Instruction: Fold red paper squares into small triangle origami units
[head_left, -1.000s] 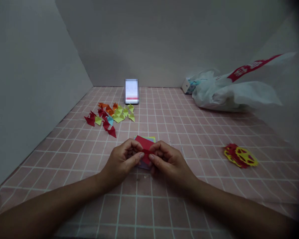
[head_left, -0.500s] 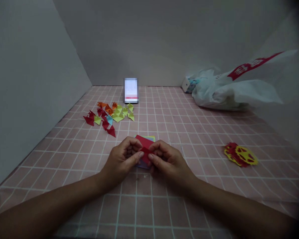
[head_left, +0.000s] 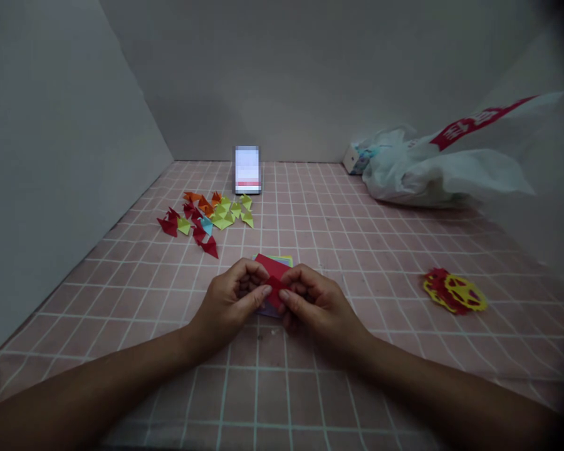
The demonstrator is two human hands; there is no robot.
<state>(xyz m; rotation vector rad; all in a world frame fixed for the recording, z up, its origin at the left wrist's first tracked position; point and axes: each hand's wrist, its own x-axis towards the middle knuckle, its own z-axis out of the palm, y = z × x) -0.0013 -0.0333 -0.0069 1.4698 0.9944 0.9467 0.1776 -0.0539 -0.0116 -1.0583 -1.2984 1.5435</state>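
Observation:
Between my two hands is a small folded piece of red paper (head_left: 276, 284), pinched from both sides. My left hand (head_left: 237, 293) is closed, thumb and forefinger on its left edge. Closed likewise, my right hand (head_left: 313, 300) grips its right edge between thumb and fingers. A flat red sheet (head_left: 269, 264) shows just behind the fingertips; whether it joins the folded piece I cannot tell. Beneath lies a stack of coloured paper (head_left: 286, 259), with yellow, green and purplish edges showing. The hands hide much of the stack.
Several folded paper birds (head_left: 222, 216) in red, orange, green and blue sit back left. A phone (head_left: 247, 170) stands behind them. Red and yellow paper cut-outs (head_left: 463, 294) lie at right. A white plastic bag (head_left: 418, 178) and a small box (head_left: 355, 159) are back right.
Almost nothing differs. Both hands keep their pinch on the red paper, with only a very slight shift of the fingers.

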